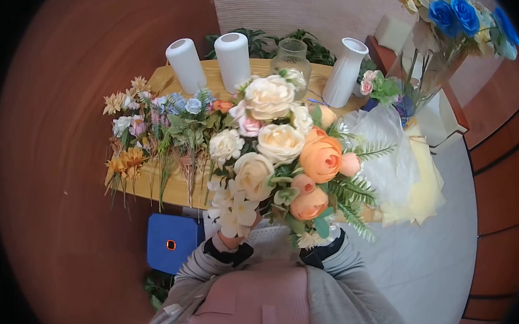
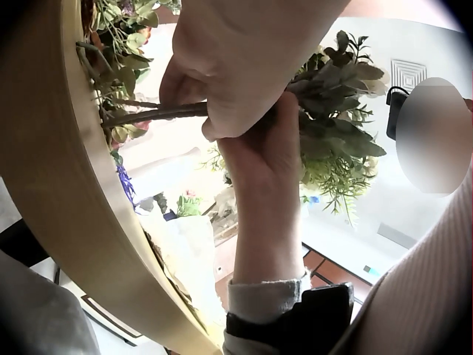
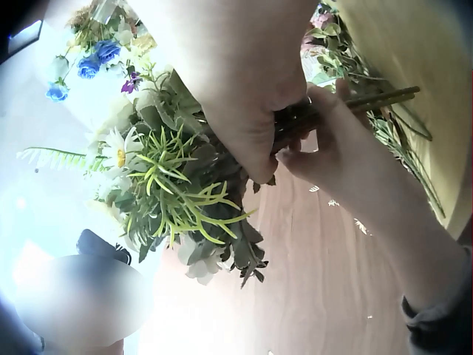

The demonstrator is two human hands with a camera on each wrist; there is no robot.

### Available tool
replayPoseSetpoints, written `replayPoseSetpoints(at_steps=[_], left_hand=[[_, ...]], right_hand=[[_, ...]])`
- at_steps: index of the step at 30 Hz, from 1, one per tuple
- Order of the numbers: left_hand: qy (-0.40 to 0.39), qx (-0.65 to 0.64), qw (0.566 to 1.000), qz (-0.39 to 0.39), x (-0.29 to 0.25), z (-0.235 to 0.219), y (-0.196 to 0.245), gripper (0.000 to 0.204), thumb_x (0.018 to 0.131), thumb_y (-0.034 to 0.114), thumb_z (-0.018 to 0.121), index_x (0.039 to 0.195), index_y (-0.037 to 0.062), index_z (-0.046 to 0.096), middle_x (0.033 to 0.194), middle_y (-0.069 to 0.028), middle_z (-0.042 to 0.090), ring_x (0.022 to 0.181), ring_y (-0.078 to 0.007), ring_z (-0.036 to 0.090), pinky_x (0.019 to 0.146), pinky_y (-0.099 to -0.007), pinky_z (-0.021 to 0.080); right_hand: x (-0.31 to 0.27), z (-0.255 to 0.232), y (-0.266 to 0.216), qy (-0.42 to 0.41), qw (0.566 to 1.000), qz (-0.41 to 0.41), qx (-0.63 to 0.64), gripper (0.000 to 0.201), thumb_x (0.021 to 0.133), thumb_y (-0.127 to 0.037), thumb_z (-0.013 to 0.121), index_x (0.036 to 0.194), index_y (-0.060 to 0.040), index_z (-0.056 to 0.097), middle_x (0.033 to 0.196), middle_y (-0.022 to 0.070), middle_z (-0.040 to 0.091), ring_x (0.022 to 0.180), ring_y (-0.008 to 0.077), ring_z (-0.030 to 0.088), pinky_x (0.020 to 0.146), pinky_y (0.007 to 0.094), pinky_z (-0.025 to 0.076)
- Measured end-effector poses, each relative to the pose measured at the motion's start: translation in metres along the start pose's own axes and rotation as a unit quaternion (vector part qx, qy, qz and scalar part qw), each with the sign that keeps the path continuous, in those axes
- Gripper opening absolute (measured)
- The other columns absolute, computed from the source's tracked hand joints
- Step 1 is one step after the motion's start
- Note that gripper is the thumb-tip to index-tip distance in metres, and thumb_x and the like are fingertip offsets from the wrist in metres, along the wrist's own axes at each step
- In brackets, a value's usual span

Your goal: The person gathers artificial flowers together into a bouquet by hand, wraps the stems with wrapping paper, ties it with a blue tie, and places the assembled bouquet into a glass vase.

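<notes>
Above the surface (image 1: 213, 73), the left grip (image 2: 229, 66) and right grip (image 3: 238, 83) clasp the bouquet (image 1: 281, 144) by its stems (image 2: 159, 115), presumably to bunch the blooms (image 1: 254, 176); 3 white vases (image 1: 232, 62) stand behind.

Can read no text, label, brand or number anywhere. Below the left part of the tabletop's (image 1: 260, 67) near edge, on the blue square-faced object (image 1: 173, 260), just a small orange-rimmed mark (image 1: 171, 245), too small to make out.
</notes>
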State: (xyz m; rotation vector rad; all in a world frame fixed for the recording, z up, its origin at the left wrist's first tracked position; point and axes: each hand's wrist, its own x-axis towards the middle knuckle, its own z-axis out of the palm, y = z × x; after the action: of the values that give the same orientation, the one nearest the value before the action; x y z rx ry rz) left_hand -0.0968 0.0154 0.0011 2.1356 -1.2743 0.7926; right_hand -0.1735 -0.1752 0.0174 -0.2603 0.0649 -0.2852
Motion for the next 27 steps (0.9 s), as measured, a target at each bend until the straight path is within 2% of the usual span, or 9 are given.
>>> replayPoseSetpoints(at_steps=[2,3,4,5,6,7,18,23,27], left_hand=[[-0.042,0.032,0.998,-0.023,-0.017,0.006,-0.006,0.031,0.085,0.021,0.058,0.113,0.0083,0.061,0.107,-0.0105,0.062,0.094,-0.0303,0.06,0.076,-0.0413,0.051],[-0.043,0.032,0.998,-0.021,-0.027,0.01,-0.01,0.031,0.085,0.021,0.058,0.113,0.0083,0.061,0.107,-0.0105,0.062,0.094,-0.0303,0.06,0.076,-0.0413,0.051],[-0.019,-0.271,0.949,-0.159,-0.04,0.015,-0.015,0.033,0.088,0.021,0.057,0.118,0.0076,0.057,0.113,-0.0107,0.059,0.1,-0.0278,0.059,0.082,-0.0395,0.049],[0.008,-0.543,0.792,-0.28,-0.049,0.018,-0.019,0.036,0.09,0.021,0.056,0.123,0.007,0.054,0.119,-0.0109,0.057,0.106,-0.0253,0.057,0.088,-0.0376,0.048],[0.035,-0.753,0.544,-0.369,-0.054,0.019,-0.021,0.039,0.093,0.021,0.054,0.128,0.0063,0.051,0.125,-0.0111,0.055,0.112,-0.0228,0.055,0.094,-0.0357,0.047],[0.035,-0.751,0.546,-0.369,-0.053,0.016,-0.02,0.039,0.093,0.021,0.054,0.128,0.0063,0.051,0.125,-0.0111,0.055,0.112,-0.0228,0.055,0.094,-0.0357,0.047],[-0.083,-0.618,0.733,-0.272,-0.031,-0.01,-0.022,0.042,0.093,0.02,0.055,0.132,0.0062,0.047,0.125,-0.0101,0.054,0.111,-0.0222,0.055,0.096,-0.0346,0.046],[-0.133,-0.543,0.799,-0.223,-0.026,-0.019,-0.013,0.043,0.093,0.019,0.055,0.133,0.0061,0.045,0.126,-0.0097,0.054,0.111,-0.0219,0.055,0.096,-0.034,0.045],[-0.168,-0.479,0.843,-0.179,0.004,-0.007,0.003,0.045,0.093,0.019,0.055,0.134,0.0061,0.043,0.126,-0.0093,0.054,0.111,-0.0216,0.055,0.097,-0.0336,0.044]], right_hand=[[-0.001,0.001,0.0,-0.007,1.0,0.002,0.008,0.045,0.087,-0.025,0.061,0.126,-0.0053,0.05,0.114,0.0122,0.058,0.096,0.0291,0.054,0.08,0.0416,0.047],[-0.001,0.001,0.0,-0.011,1.0,0.004,0.012,0.046,0.087,-0.025,0.061,0.126,-0.0053,0.05,0.114,0.0123,0.058,0.096,0.0292,0.054,0.08,0.0417,0.047],[-0.002,0.0,0.0,-0.014,1.0,0.007,0.015,0.046,0.086,-0.025,0.061,0.126,-0.0053,0.05,0.114,0.0123,0.058,0.096,0.0293,0.054,0.08,0.0417,0.047],[-0.003,0.001,0.001,-0.017,1.0,0.01,0.019,0.046,0.086,-0.026,0.061,0.126,-0.0053,0.05,0.114,0.0123,0.058,0.096,0.0293,0.054,0.079,0.0417,0.047],[-0.003,0.001,0.001,-0.02,0.999,0.013,0.022,0.046,0.086,-0.026,0.061,0.126,-0.0053,0.05,0.115,0.0124,0.058,0.096,0.0294,0.054,0.079,0.0418,0.047],[-0.004,0.001,0.001,-0.024,0.999,0.017,0.025,0.046,0.086,-0.026,0.061,0.126,-0.0053,0.05,0.115,0.0124,0.058,0.096,0.0295,0.054,0.079,0.0418,0.047],[-0.01,0.006,-0.001,-0.066,0.995,0.05,0.055,0.047,0.086,-0.028,0.061,0.126,-0.0053,0.05,0.115,0.0128,0.058,0.096,0.0306,0.054,0.079,0.0422,0.047],[-0.016,0.008,-0.004,-0.083,0.992,0.067,0.065,0.048,0.086,-0.028,0.061,0.127,-0.0053,0.049,0.116,0.0129,0.058,0.095,0.031,0.054,0.079,0.0424,0.047],[-0.019,0.01,-0.008,-0.099,0.99,0.08,0.068,0.048,0.086,-0.029,0.06,0.127,-0.0053,0.049,0.116,0.0131,0.058,0.095,0.0314,0.054,0.078,0.0426,0.047]])
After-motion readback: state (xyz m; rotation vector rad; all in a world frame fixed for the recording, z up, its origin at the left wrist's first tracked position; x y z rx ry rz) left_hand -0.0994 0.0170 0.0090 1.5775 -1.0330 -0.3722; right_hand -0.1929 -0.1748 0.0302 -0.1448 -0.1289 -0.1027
